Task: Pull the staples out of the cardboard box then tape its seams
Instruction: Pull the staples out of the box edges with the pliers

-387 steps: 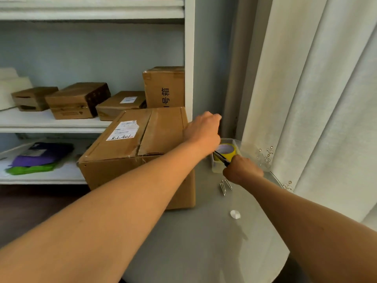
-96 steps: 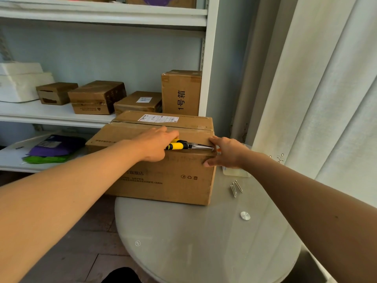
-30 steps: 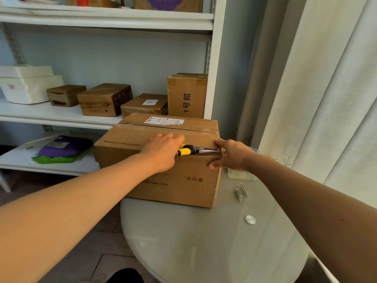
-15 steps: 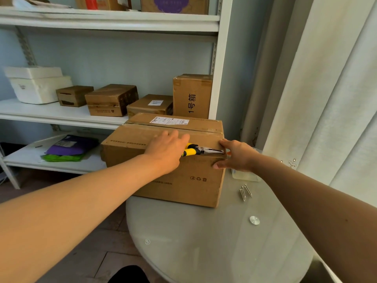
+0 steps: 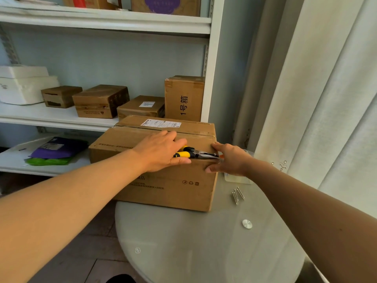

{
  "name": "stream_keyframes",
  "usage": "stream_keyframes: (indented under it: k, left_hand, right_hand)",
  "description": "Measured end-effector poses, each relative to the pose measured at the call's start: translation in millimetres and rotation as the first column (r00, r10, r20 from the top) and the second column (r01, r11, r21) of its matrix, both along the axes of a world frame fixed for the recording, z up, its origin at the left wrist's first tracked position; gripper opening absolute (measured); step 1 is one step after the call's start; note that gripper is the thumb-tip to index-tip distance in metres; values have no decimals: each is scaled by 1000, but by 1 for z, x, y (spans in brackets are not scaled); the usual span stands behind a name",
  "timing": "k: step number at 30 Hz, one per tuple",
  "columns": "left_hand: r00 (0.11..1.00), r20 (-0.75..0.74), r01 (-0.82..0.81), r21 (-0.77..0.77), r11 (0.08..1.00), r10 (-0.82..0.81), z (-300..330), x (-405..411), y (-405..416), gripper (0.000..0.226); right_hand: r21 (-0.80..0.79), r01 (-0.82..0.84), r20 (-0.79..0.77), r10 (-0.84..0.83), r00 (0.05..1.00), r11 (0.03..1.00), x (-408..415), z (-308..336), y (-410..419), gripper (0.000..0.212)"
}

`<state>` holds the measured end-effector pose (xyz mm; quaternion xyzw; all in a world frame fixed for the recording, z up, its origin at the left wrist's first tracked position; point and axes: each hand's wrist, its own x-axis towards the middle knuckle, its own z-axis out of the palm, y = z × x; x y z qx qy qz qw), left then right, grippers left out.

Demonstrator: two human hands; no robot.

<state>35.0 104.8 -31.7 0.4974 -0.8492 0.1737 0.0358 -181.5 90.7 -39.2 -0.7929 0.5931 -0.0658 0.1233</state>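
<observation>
upright shelf box point(image 5: 184, 99): "1号箱" printed sideways; table box point(image 5: 163, 180): recycling-type symbols on its front, small print beside them unreadable; white label point(image 5: 161, 123) on top: illegible

A cardboard box point(image 5: 163, 180) sits on the far left part of a round tabletop point(image 5: 193, 242), with shelves point(image 5: 61, 117) of smaller boxes point(image 5: 101, 101) behind it. Pliers point(image 5: 195, 154) lie along the box's top front edge, between the left hand point(image 5: 161, 152) and right hand point(image 5: 230, 160). Loose nails point(image 5: 237, 195) lie on the tabletop right of the box, before a curtain point(image 5: 326, 99).
</observation>
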Motion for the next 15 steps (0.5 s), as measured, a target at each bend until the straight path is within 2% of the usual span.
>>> stream_keyframes:
  k: [6,15]
  left_hand:
    - [999,-24,29,69,997,-27,2,13,-4,53]
    - [998,-44,61,178,982,-54,10,7,-23,52]
  right_hand:
    - [3,7,1,-7,1000,1000,0,-1,0,84]
    - [9,12,-9,-12,1000,1000,0,0,-2,84]
